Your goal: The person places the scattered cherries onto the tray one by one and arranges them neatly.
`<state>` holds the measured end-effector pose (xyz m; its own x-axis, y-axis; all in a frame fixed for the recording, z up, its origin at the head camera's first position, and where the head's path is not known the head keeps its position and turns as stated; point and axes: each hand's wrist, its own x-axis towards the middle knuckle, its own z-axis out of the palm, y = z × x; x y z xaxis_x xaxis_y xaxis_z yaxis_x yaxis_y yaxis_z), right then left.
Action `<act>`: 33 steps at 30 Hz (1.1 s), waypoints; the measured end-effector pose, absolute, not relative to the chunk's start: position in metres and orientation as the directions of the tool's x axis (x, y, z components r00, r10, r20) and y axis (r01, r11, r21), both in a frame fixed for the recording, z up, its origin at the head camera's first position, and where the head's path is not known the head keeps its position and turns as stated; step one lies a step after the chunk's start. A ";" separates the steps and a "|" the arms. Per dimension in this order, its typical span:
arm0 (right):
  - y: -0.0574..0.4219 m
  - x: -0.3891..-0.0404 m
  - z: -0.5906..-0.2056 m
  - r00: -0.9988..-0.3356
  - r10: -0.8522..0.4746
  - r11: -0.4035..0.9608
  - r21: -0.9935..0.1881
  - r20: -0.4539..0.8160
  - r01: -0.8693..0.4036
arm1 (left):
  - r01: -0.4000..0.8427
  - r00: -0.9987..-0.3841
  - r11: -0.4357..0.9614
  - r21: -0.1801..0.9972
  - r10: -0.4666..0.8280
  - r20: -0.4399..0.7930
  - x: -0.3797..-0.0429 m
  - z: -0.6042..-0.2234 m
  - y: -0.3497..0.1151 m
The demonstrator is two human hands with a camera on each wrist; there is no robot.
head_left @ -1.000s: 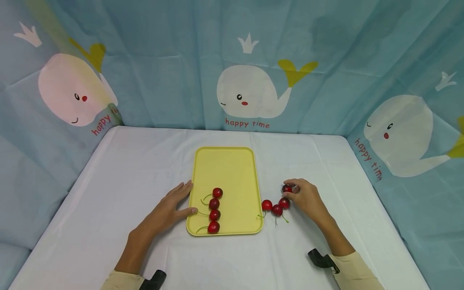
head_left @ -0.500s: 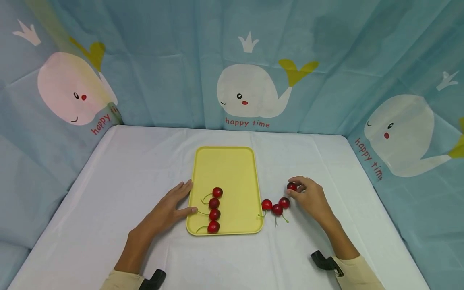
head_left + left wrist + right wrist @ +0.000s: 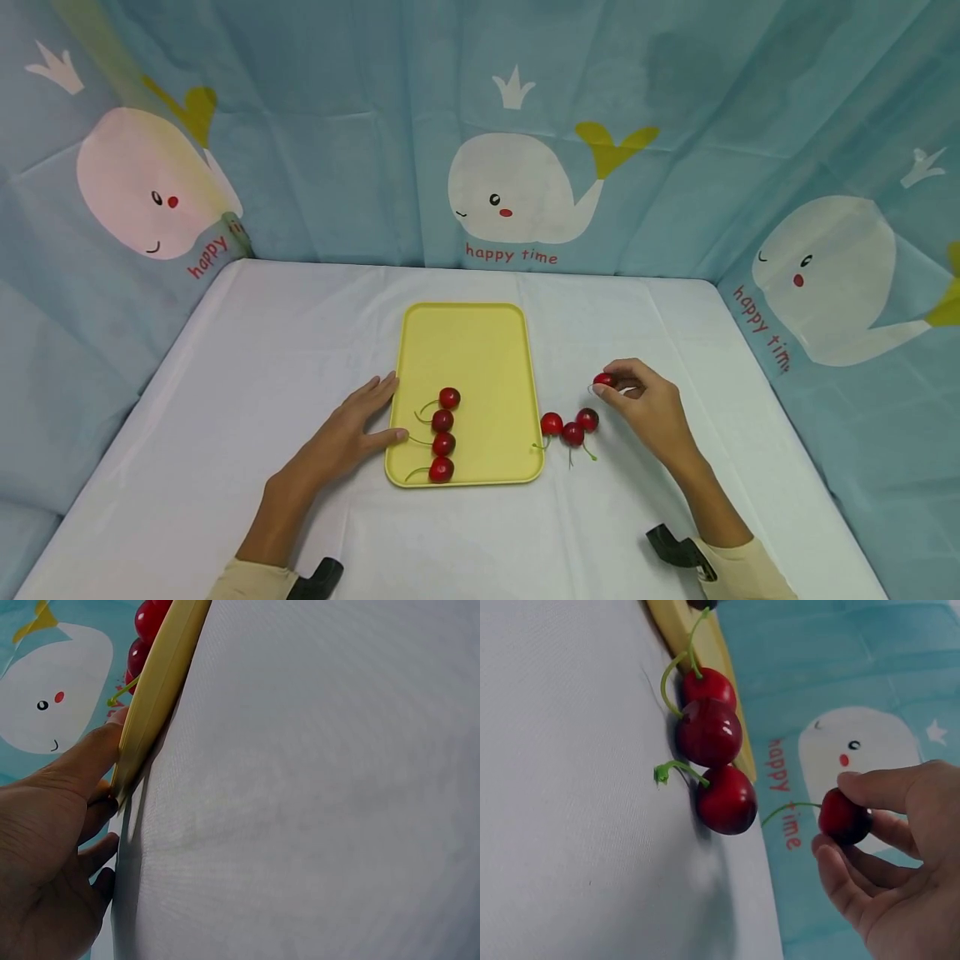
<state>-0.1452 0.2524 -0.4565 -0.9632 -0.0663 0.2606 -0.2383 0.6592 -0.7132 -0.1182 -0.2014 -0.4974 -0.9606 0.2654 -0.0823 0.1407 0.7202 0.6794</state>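
Note:
Between thumb and fingers my right hand [image 3: 651, 408] pinches a dark red cherry [image 3: 844, 817] by its fruit, its green stem pointing away from the hand. Three more cherries [image 3: 573, 433] with stems lie on the cloth, touching the tray's right side or close to it. The yellow tray [image 3: 480, 350] carries several cherries [image 3: 442, 444] in an upright column on its left half, stems toward the left. At the tray's left edge rests my left hand [image 3: 341, 446], fingers extended, the thumb over the rim. In the left wrist view the thumb lies against the tray's rim [image 3: 154, 694].
A white cloth [image 3: 300, 333] covers the table. Blue curtains [image 3: 337, 167] printed with whales hang behind it and along both sides. Black wrist mounts [image 3: 678, 552] sit at the sleeve cuffs.
My right hand has lifted the cherry up and slightly right, away from the three on the cloth. The left hand and the tray stay in place.

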 end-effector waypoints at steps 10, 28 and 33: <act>0.248 -0.143 -0.459 -0.964 -0.110 0.641 -0.724 0.242 -0.255 | 0.141 -0.962 0.721 0.678 0.262 -0.078 -0.118 -0.498 -0.201; 0.226 -0.149 -0.466 -0.963 -0.194 0.582 -0.768 0.187 -0.267 | 0.135 -0.963 0.725 0.675 0.257 -0.084 -0.118 -0.497 -0.201; 0.220 -0.151 -0.466 -0.964 -0.212 0.560 -0.788 0.163 -0.256 | 0.134 -0.963 0.725 0.675 0.257 -0.085 -0.118 -0.497 -0.201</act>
